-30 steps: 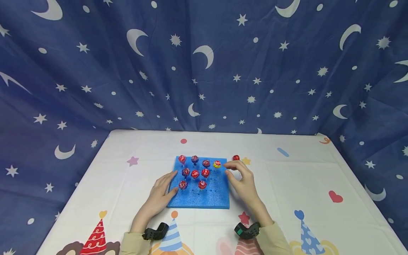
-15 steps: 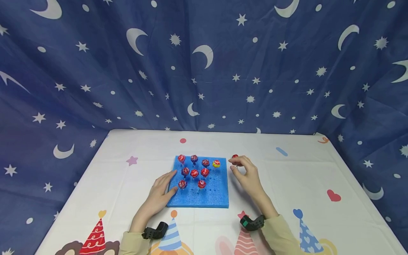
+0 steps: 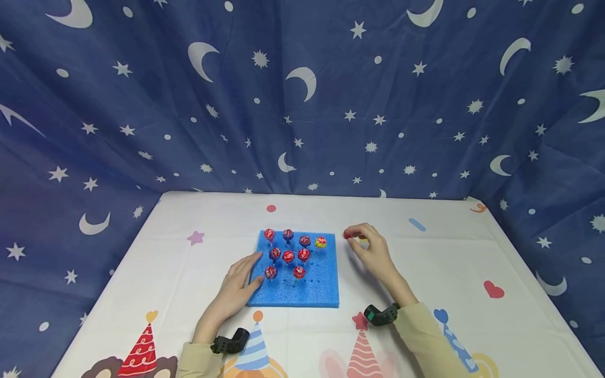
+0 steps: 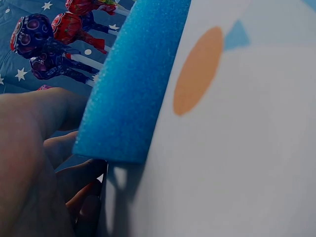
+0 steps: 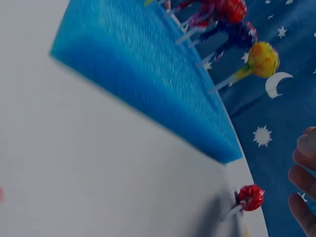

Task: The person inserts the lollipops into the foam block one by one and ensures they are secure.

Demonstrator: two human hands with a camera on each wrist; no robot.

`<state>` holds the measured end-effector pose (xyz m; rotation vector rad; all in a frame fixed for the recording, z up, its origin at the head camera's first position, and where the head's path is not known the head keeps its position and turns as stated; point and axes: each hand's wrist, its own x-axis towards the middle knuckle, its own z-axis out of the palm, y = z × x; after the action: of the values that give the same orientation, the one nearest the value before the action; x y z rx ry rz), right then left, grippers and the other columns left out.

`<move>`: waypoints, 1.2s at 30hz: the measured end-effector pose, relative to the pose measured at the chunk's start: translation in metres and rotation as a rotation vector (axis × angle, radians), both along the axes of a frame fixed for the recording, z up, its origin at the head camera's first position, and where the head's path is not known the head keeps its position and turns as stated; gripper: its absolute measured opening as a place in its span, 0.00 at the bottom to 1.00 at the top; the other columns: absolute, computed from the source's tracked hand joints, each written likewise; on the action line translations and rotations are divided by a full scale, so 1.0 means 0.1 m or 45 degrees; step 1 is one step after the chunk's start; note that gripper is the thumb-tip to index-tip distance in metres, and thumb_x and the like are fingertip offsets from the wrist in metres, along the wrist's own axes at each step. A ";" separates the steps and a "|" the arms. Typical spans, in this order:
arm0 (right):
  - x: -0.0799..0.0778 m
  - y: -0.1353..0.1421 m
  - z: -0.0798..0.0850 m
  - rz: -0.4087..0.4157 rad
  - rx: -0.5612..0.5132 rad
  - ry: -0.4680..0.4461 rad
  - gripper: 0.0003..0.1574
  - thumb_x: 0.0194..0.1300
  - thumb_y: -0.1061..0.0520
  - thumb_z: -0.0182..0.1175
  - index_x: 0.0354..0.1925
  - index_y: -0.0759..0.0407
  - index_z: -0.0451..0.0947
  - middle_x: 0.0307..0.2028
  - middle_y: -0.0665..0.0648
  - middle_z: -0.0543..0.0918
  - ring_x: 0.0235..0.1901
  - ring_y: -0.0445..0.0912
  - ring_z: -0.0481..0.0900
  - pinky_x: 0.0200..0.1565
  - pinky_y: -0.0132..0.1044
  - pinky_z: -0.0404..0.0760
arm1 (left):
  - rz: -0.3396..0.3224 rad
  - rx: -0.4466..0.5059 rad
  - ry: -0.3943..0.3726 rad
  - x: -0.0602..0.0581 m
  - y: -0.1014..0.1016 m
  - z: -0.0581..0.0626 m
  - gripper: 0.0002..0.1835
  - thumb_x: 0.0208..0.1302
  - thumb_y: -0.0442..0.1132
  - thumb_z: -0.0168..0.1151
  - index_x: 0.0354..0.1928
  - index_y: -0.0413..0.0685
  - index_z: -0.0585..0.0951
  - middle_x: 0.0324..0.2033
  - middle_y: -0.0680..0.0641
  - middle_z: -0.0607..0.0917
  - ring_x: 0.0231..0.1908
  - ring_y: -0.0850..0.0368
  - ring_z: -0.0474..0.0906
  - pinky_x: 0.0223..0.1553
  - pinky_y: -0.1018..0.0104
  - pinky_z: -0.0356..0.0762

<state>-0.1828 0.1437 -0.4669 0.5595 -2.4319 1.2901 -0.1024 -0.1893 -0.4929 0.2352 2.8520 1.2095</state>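
A blue foam block lies on the table, with several wrapped lollipops standing upright in it, among them a yellow-and-red one at the back right. My left hand rests along the block's left edge, its fingers extended and the thumb over the top. In the left wrist view its fingers touch the foam's corner. A loose red lollipop is on the table beyond the block's right side. Over it reaches my right hand, thumb and fingers apart. The right wrist view has those fingertips clear of the lollipop.
Small holes dot the right and front parts of the block. The white tablecloth carries printed party hats, stars and a heart. A dark blue curtain with moons and stars hangs behind the table.
My right hand has moved right and away from the block's right edge, to over the loose red lollipop. The left hand and the block have stayed in place.
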 end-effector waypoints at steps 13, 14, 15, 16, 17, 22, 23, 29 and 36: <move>-0.29 0.08 -0.01 -0.040 0.166 -0.164 0.12 0.62 0.66 0.61 0.45 0.60 0.80 0.43 0.60 0.81 0.46 0.53 0.78 0.49 0.52 0.83 | 0.013 0.007 -0.012 -0.01 0.00 -0.01 0.32 0.68 0.43 0.55 0.73 0.53 0.60 0.72 0.41 0.62 0.73 0.40 0.50 0.68 0.29 0.47; -0.31 0.08 -0.01 -0.042 0.182 -0.174 0.12 0.62 0.66 0.61 0.46 0.60 0.80 0.44 0.60 0.81 0.46 0.53 0.78 0.50 0.53 0.82 | 0.013 0.005 -0.013 -0.01 0.00 -0.01 0.32 0.68 0.43 0.55 0.73 0.53 0.60 0.72 0.41 0.62 0.73 0.40 0.50 0.68 0.29 0.47; -0.32 0.09 -0.02 -0.045 0.200 -0.184 0.13 0.62 0.66 0.61 0.46 0.60 0.80 0.44 0.59 0.81 0.46 0.53 0.78 0.50 0.53 0.82 | 0.012 0.004 -0.014 -0.01 0.00 -0.01 0.32 0.69 0.43 0.55 0.73 0.53 0.60 0.72 0.41 0.62 0.73 0.40 0.50 0.68 0.29 0.47; -0.34 0.09 -0.02 -0.048 0.220 -0.199 0.14 0.62 0.66 0.60 0.47 0.59 0.80 0.45 0.59 0.82 0.46 0.53 0.78 0.51 0.53 0.82 | 0.013 0.004 -0.014 -0.01 0.00 -0.01 0.32 0.69 0.43 0.55 0.73 0.53 0.60 0.72 0.41 0.62 0.73 0.39 0.50 0.68 0.29 0.47; -0.35 0.10 -0.03 -0.051 0.235 -0.218 0.14 0.62 0.66 0.60 0.47 0.59 0.80 0.45 0.59 0.81 0.47 0.53 0.78 0.52 0.52 0.81 | 0.013 0.006 -0.016 -0.01 0.00 -0.01 0.32 0.69 0.43 0.55 0.73 0.53 0.60 0.72 0.42 0.62 0.73 0.39 0.50 0.68 0.29 0.47; -0.40 0.11 -0.07 -0.048 0.280 -0.298 0.17 0.61 0.64 0.61 0.50 0.59 0.79 0.47 0.59 0.81 0.47 0.53 0.79 0.52 0.50 0.81 | 0.007 0.002 -0.015 0.00 0.00 0.00 0.32 0.69 0.43 0.55 0.73 0.53 0.60 0.72 0.42 0.63 0.73 0.39 0.50 0.68 0.29 0.48; -0.40 0.12 -0.09 -0.049 0.286 -0.306 0.17 0.61 0.64 0.62 0.50 0.59 0.79 0.47 0.59 0.81 0.46 0.53 0.79 0.51 0.50 0.81 | 0.005 0.000 -0.016 0.00 0.00 0.00 0.32 0.69 0.43 0.55 0.73 0.53 0.60 0.72 0.42 0.63 0.73 0.39 0.50 0.68 0.29 0.48; -0.42 0.12 -0.18 -0.075 0.295 -0.341 0.17 0.61 0.62 0.62 0.51 0.59 0.78 0.47 0.60 0.82 0.44 0.52 0.80 0.50 0.49 0.81 | 0.006 -0.006 -0.017 0.01 0.01 0.00 0.32 0.69 0.42 0.55 0.73 0.53 0.60 0.71 0.41 0.63 0.72 0.39 0.50 0.68 0.29 0.48; -0.43 0.09 -0.23 -0.122 0.301 -0.363 0.18 0.61 0.61 0.62 0.51 0.59 0.78 0.45 0.60 0.83 0.44 0.53 0.78 0.50 0.49 0.80 | 0.004 -0.003 -0.002 0.01 0.00 0.00 0.32 0.68 0.43 0.55 0.73 0.53 0.60 0.71 0.41 0.63 0.72 0.39 0.51 0.67 0.29 0.48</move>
<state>-0.2255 0.1524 -0.4899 0.3298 -2.8319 1.1165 -0.1018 -0.1892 -0.4925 0.2294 2.8533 1.2059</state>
